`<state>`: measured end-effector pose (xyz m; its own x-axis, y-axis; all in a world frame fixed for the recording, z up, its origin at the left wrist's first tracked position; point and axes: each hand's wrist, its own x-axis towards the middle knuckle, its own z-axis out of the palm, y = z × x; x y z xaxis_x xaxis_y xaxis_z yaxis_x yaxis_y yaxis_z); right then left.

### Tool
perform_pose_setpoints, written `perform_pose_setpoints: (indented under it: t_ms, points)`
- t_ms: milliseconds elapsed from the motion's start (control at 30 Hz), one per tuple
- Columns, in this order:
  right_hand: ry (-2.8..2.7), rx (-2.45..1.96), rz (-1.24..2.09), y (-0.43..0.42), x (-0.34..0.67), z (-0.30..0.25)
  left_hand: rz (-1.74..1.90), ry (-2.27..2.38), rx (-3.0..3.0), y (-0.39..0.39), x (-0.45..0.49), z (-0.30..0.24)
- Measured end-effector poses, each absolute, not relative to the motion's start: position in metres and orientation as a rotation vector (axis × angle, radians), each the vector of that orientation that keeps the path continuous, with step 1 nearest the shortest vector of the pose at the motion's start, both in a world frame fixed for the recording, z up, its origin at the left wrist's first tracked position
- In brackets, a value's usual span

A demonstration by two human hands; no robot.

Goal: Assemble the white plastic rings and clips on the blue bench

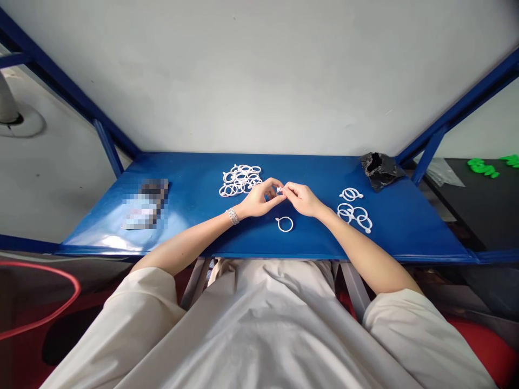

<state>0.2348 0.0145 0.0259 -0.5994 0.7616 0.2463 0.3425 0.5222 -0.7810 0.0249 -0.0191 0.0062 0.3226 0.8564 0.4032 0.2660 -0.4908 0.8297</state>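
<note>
Over the middle of the blue table, my left hand [259, 200] and my right hand [302, 199] meet at their fingertips. Between them is a small white plastic piece [279, 189], pinched by both; its exact shape is too small to make out. Just below the hands lies a single white ring with a small tab [285, 224]. A heap of similar white rings [242, 178] sits behind my left hand. Several more white rings [352, 210] lie in a loose group to the right of my right forearm.
A crumpled black plastic bag [381, 172] stands at the table's back right corner. On the left lies a pixelated, blurred object [146, 205]. Blue frame bars rise at both sides. Green items [483, 167] rest on a dark surface at far right.
</note>
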Motion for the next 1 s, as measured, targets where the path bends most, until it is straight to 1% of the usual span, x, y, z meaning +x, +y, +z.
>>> perform_pose_setpoints:
  t_ms: [200, 400, 467, 600, 767, 1000]
  points:
    - [-2.157, -0.898, 1.061, 0.014, 0.232, 0.021, 1.141, 0.845, 1.658, -0.017, 0.029, 0.001]
    - [-2.002, -0.986, 1.209, 0.019, 0.233, 0.017, 1.34, 0.94, 1.705, -0.01, 0.027, -0.007]
    - [-1.998, -0.987, 1.134, 0.02, 0.234, 0.017, 1.414, 0.931, 1.783, -0.008, 0.026, -0.007]
    - [-2.034, -0.92, 0.867, 0.019, 0.235, 0.018, 1.494, 0.886, 1.867, -0.008, 0.026, -0.005]
    - [-2.184, -0.8, 0.894, 0.015, 0.233, 0.019, 1.571, 0.864, 1.876, -0.012, 0.03, -0.001]
    - [-2.302, -0.832, 0.648, 0.006, 0.232, 0.025, 1.449, 0.896, 1.711, -0.016, 0.029, 0.003]
